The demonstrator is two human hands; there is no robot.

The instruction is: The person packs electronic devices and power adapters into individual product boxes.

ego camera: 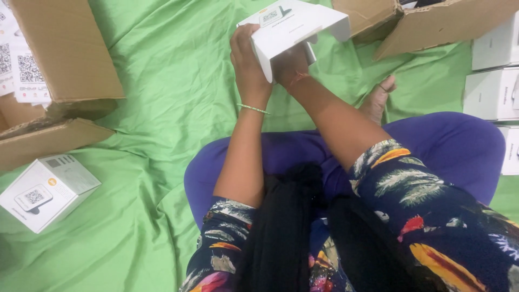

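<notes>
Near the green sheet's [162, 108] left edge lies a small white box [46, 192] below brown cartons [65, 51], while toward its far edge the left hand [247, 57] clasps the side of an open white carton [294, 30] and the right hand [289, 65], fingers hidden, reaches inside it, with stacked white boxes [494, 75] at the right edge.

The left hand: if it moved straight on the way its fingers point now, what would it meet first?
The left hand points up the picture and already grips the white box. Past that box, the line seems to run over bare green cloth to the picture's edge; depth is hard to judge.
</notes>
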